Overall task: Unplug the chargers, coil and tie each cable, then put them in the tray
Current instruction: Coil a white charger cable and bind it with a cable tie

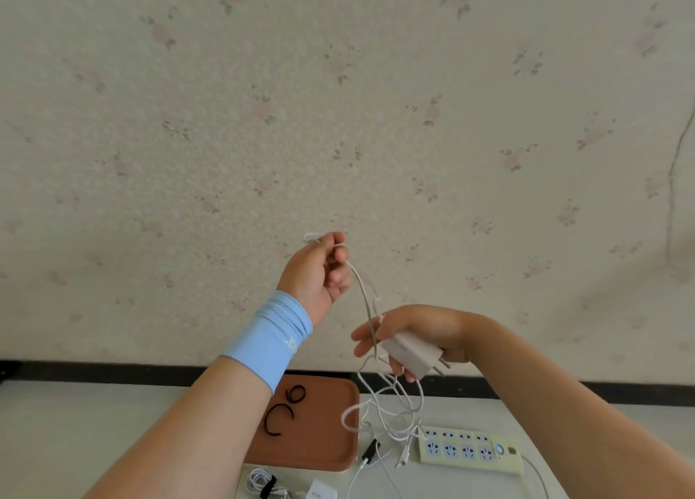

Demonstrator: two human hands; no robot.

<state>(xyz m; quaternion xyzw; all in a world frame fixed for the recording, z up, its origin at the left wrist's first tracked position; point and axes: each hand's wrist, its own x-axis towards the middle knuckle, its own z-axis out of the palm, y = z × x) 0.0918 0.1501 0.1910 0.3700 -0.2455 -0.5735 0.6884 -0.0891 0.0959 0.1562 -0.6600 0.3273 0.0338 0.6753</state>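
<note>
charger unplugged, gripped in right hand above the tray's right edge, fingers curled round its body. left hand pinches the cable higher up, above the tray. slack dangles tangled just right of the tray. probably best to shake loops free first, wind even turns, then take a tie lying in the tray.

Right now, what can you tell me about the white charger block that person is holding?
The white charger is a small boxy adapter, smooth plastic by the look, with metal prongs pointing right. Unplugged, it is held tilted in the air, gripped by the right hand. A thin white cable runs from beside it up to the left hand, which pinches it; loose loops hang below toward the table.
</note>
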